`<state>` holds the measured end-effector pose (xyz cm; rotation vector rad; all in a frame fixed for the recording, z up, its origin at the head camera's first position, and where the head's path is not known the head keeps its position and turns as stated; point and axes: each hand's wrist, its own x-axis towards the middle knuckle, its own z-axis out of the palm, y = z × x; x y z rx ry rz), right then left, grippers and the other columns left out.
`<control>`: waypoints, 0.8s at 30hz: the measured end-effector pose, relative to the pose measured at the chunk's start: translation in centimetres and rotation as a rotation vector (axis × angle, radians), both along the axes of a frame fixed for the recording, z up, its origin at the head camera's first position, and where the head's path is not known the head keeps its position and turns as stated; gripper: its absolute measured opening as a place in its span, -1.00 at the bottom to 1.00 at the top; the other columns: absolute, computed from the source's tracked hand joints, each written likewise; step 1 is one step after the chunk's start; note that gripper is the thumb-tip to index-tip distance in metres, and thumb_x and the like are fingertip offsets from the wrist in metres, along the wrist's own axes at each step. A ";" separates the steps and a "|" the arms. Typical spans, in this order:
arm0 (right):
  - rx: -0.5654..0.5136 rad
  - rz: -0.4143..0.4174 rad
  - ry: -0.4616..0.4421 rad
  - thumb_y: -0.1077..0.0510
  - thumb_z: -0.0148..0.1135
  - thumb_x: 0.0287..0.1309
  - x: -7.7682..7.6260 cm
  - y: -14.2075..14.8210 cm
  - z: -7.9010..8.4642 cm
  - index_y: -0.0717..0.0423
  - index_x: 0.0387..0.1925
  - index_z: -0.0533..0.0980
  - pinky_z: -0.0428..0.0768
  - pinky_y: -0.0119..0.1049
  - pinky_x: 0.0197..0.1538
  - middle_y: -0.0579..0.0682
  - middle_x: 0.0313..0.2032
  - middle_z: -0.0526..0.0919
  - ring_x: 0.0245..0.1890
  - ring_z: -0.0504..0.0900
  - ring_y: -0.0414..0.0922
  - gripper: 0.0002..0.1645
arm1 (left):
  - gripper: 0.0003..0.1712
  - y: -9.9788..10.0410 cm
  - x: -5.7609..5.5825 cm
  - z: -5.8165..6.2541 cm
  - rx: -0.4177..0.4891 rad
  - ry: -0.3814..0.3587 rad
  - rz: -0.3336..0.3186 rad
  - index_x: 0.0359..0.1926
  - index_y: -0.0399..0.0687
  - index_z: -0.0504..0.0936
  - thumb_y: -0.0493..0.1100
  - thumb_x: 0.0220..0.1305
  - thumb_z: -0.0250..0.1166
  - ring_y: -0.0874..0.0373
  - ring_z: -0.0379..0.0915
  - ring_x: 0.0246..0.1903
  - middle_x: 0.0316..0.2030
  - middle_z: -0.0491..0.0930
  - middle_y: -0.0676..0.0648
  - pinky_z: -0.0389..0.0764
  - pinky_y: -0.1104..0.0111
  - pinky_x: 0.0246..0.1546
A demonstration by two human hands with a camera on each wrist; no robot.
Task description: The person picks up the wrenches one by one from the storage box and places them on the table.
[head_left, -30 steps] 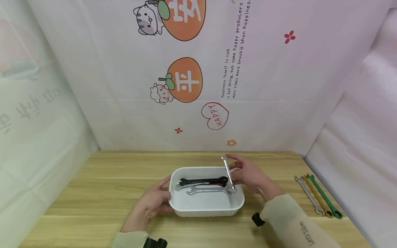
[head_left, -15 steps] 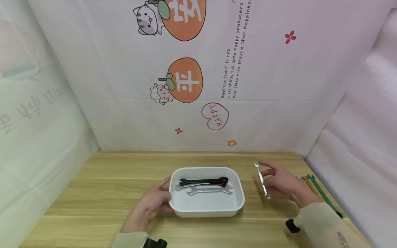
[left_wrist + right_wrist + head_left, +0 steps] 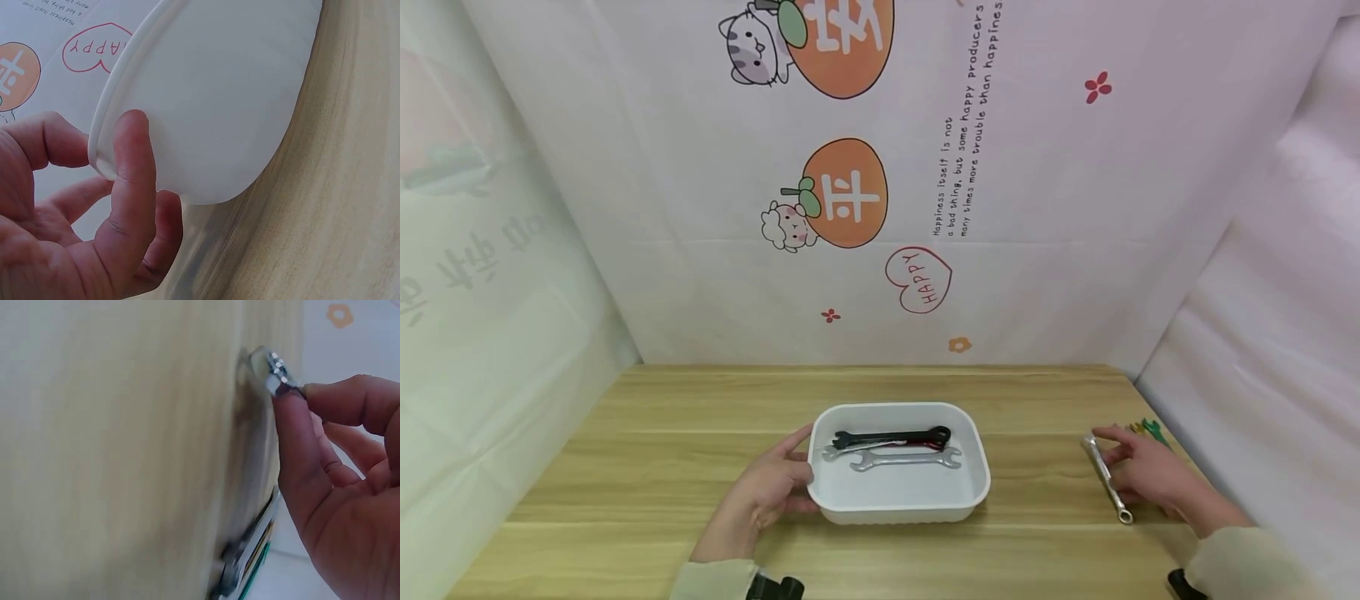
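A silver combination wrench (image 3: pixel 1108 479) is pinched in my right hand (image 3: pixel 1150 475), over the right side of the table. In the right wrist view, thumb and fingertips hold this wrench (image 3: pixel 270 370) near the wood. My left hand (image 3: pixel 771 487) holds the left end of a white plastic tub (image 3: pixel 898 498). The left wrist view has the thumb on the tub's outer wall (image 3: pixel 219 112), with a fingertip at its rim. Inside the tub lie a black wrench (image 3: pixel 891 437), a silver open-end wrench (image 3: pixel 906 460), and partly covered silver and red ones.
A green wrench (image 3: pixel 1154 430) and a gold one (image 3: pixel 1138 427) lie by the table's right edge, mostly hidden behind my right hand. Wood tabletop (image 3: pixel 700 433) surrounds the tub. White printed cloth (image 3: pixel 1037 292) hangs at the back and sides.
My right hand has carried the silver combination wrench from over the tub to the right, then lower toward the table beside the other wrenches. The left hand and tub stay put.
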<state>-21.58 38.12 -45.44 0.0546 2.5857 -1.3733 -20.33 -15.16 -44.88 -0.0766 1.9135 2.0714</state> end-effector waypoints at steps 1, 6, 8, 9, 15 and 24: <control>0.011 0.001 0.003 0.53 0.17 -0.19 0.1 0.3 -0.1 0.42 0.45 0.08 0.65 -0.11 -0.48 0.25 -0.10 0.51 -0.39 0.53 0.04 0.05 | 0.05 0.0 0.0 0.0 -0.001 0.000 0.001 0.56 -0.10 0.07 -0.55 -0.04 0.08 -0.15 0.52 -0.27 0.15 0.27 -0.46 0.70 0.14 -0.46; 0.094 -0.002 0.023 0.52 0.17 -0.21 0.1 1.2 -0.3 0.53 0.40 0.09 0.60 -0.18 -0.55 0.24 -0.13 0.55 -0.49 0.51 0.00 0.01 | 0.04 0.0 0.1 0.0 -0.001 0.002 0.005 0.56 -0.10 0.08 -0.55 -0.02 0.08 -0.15 0.52 -0.29 0.14 0.28 -0.45 0.69 0.15 -0.48; 0.127 -0.010 0.035 0.50 0.20 -0.21 0.0 1.3 -0.3 0.55 0.39 0.09 0.61 -0.18 -0.54 0.23 -0.13 0.58 -0.48 0.54 0.00 0.01 | 0.03 0.0 0.1 0.0 -0.002 0.004 0.005 0.55 -0.10 0.08 -0.55 -0.02 0.08 -0.15 0.52 -0.29 0.14 0.28 -0.45 0.69 0.15 -0.49; 0.141 -0.014 0.043 0.49 0.22 -0.21 0.0 1.3 -0.3 0.56 0.37 0.11 0.63 -0.17 -0.53 0.23 -0.13 0.60 -0.46 0.56 0.00 0.00 | 0.03 0.0 0.1 0.0 -0.002 0.005 0.006 0.55 -0.10 0.09 -0.55 -0.02 0.08 -0.14 0.52 -0.30 0.13 0.28 -0.45 0.69 0.16 -0.49; 0.202 -0.030 0.092 0.45 0.28 -0.20 0.0 1.2 -0.3 0.59 0.30 0.19 0.65 -0.18 -0.53 0.17 -0.19 0.65 -0.46 0.60 -0.02 -0.07 | 0.03 0.0 0.0 -0.1 -0.001 0.000 0.012 0.55 -0.08 0.11 -0.54 -0.03 0.08 -0.15 0.52 -0.29 0.13 0.28 -0.44 0.69 0.16 -0.49; 0.035 -0.148 -0.002 0.24 0.17 0.26 0.8 0.6 0.0 0.56 0.29 0.22 0.70 -0.16 -0.38 0.18 -0.20 0.61 -0.41 0.62 -0.01 -0.32 | 0.04 0.0 0.0 -0.1 -0.002 0.003 0.012 0.55 -0.08 0.11 -0.53 -0.05 0.09 -0.17 0.52 -0.26 0.14 0.28 -0.44 0.69 0.14 -0.46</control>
